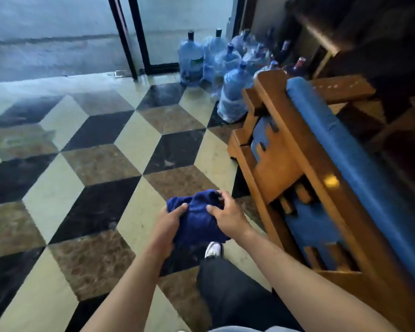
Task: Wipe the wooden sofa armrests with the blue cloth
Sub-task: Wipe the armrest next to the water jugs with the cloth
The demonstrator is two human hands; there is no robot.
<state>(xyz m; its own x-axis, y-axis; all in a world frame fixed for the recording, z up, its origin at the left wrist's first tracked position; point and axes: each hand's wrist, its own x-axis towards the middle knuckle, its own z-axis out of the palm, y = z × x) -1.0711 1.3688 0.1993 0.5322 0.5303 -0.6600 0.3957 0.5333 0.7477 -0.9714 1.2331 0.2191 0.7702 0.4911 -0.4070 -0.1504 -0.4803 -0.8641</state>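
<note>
Cloth, soft and light, is bunching between both hands left of the sofa armrest; left hand and right hand fingers are clamping its folds.

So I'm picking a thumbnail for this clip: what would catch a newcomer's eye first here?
Probably the blue cloth, bunched between the left hand and right hand at lower centre, above the cube-patterned floor. To the right stands the wooden sofa with its blue cushions, the cloth not yet on it. Behind it, a cluster of blue water jugs sits by the doorway.
</note>
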